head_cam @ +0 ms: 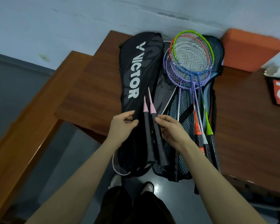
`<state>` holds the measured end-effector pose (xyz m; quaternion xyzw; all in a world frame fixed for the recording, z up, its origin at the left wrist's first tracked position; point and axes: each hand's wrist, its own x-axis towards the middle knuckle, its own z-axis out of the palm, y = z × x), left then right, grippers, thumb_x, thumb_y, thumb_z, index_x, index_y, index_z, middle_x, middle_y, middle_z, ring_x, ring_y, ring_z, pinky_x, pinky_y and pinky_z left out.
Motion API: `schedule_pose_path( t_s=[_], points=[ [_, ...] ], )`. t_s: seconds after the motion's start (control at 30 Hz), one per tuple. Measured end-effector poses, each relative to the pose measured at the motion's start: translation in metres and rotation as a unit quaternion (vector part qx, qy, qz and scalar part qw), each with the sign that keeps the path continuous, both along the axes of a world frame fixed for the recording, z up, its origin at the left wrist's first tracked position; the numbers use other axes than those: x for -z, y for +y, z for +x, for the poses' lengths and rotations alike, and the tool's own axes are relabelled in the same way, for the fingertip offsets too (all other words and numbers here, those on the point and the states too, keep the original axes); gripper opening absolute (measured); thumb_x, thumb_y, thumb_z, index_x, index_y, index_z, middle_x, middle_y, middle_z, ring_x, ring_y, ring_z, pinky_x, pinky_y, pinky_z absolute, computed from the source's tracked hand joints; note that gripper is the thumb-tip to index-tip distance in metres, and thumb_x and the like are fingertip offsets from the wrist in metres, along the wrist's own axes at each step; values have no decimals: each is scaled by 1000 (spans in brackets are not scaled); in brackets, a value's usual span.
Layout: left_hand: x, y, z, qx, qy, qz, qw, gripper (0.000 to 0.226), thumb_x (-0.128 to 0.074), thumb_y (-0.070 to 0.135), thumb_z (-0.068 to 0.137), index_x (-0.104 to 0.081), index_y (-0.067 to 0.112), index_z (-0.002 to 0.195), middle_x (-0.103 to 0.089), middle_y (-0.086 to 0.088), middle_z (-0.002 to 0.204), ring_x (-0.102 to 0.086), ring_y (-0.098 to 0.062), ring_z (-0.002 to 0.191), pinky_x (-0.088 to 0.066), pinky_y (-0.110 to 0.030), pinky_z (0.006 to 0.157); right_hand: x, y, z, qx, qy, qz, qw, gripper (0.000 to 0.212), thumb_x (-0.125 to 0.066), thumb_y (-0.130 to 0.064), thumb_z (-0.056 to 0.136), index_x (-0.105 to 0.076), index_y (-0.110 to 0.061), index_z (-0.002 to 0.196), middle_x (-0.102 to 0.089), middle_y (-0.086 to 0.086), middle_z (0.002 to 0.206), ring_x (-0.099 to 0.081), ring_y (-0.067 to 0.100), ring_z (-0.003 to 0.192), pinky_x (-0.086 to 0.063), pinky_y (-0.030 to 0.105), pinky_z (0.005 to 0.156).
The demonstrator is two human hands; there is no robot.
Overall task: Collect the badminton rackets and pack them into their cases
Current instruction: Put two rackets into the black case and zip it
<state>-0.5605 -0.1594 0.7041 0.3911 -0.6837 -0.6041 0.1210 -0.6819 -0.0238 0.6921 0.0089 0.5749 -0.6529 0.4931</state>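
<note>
Wooden tabletop (90,88) against pale wall. Black Victor case (136,75) lies lengthwise on it, near end hanging over edge. Two black-gripped racket handles (152,135) with pink cones stick out of case mouth. Left hand (122,126) pinches case edge just left of handles; right hand (170,130) has fingertips on right handle, grip loose. Beside case, right: colourful rackets (192,62) piled on mesh case (184,113). Orange block (249,49) at wall, shuttlecock (273,72) near it.
</note>
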Motion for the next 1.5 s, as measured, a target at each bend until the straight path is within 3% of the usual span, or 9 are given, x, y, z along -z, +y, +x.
schedule_pose_path(
  t_s=[0.1,0.4,0.5,0.63,0.77,0.9,1.1,1.33,1.5],
  points=[
    [-7,-8,1,-7,31,47,998,40,-69,6,79,-63,13,118,-70,-4,101,-68,-17,90,-54,-36,85,-7,-14,10,-9,46,0,999,14,-63,-8,85,-62,-5,99,-61,11,84,-56,16,66,-45,26,61],
    [-30,-33,10,-11,128,174,976,34,-59,-8,82,-66,12,108,-74,0,90,-69,-14,84,-56,-24,68,-22,-42,28,-17,196,52,979,21,-68,-14,83,-69,-13,104,-72,0,95,-67,6,87,-48,9,70],
    [-32,-36,9,-23,139,202,969,35,-59,-8,82,-62,6,115,-73,-3,96,-69,-16,88,-56,-26,69,-27,-34,32,-37,148,61,986,31,-64,-16,87,-63,-17,118,-69,-2,102,-65,4,85,-47,11,68],
    [-35,-40,2,-46,153,236,958,33,-59,-7,83,-62,6,113,-73,1,90,-69,-10,82,-56,-24,67,-34,-12,37,-65,-7,22,998,42,-62,-14,85,-56,-24,126,-70,-3,83,-60,12,60,-52,23,60],
    [-42,-44,-10,-71,148,239,957,36,-62,-6,82,-59,0,117,-69,-6,92,-67,-13,80,-57,-25,70,-42,3,47,-75,-9,-41,996,53,-69,-13,79,-53,-22,129,-68,5,96,-63,17,75,-53,31,76],
    [-50,-45,-15,-66,149,203,966,32,-66,2,81,-61,6,112,-67,-9,94,-64,-15,85,-53,-29,81,-50,2,52,-63,9,-66,996,54,-73,-16,72,-59,-23,123,-56,21,108,-50,30,94,-40,43,87],
    [-51,-40,-6,-28,94,75,992,33,-72,12,78,-63,14,110,-65,-3,97,-63,-13,91,-49,-26,88,-54,-13,57,-26,27,-40,998,48,-76,-3,60,-67,-11,107,-50,13,77,-46,20,67,-40,27,59],
    [-56,-33,23,130,54,-115,983,47,-71,28,79,-52,31,122,-52,3,93,-52,-10,76,-45,-19,72,-60,-22,54,-42,70,-44,996,43,-65,11,74,-59,-1,115,-43,-9,45,-43,6,45,-37,20,48],
    [-61,-38,30,122,44,-126,984,31,-69,13,78,-64,30,104,-56,3,77,-52,-10,65,-48,-23,69,-56,-18,60,-64,107,-74,989,54,-74,0,66,-59,-9,117,-58,0,71,-55,18,66,-47,29,65]
  ],
)
